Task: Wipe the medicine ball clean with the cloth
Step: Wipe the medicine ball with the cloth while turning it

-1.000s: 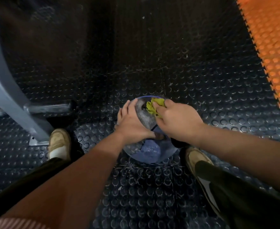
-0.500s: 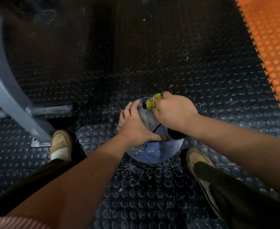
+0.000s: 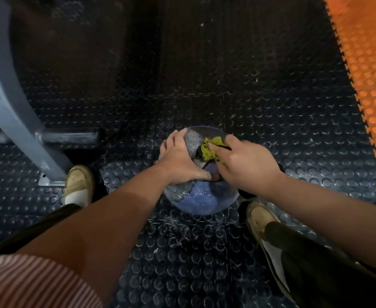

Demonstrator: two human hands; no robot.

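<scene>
On the head view I see the medicine ball (image 3: 201,198) on the studded black floor (image 3: 227,74), between a left shoe (image 3: 79,183) and a right shoe (image 3: 261,216). Beyond the ball the floor lies open. Far to its right runs an orange mat (image 3: 369,63) with a toothed edge, and to its left stands a grey machine frame (image 3: 7,103). I count one yellow-green cloth (image 3: 210,147), bunched in the curled fingers of the right hand (image 3: 244,165) and pressed to the ball's top. The left hand (image 3: 180,158) lies flat on the ball's left side, fingers spread. The hands hide the ball's middle.
</scene>
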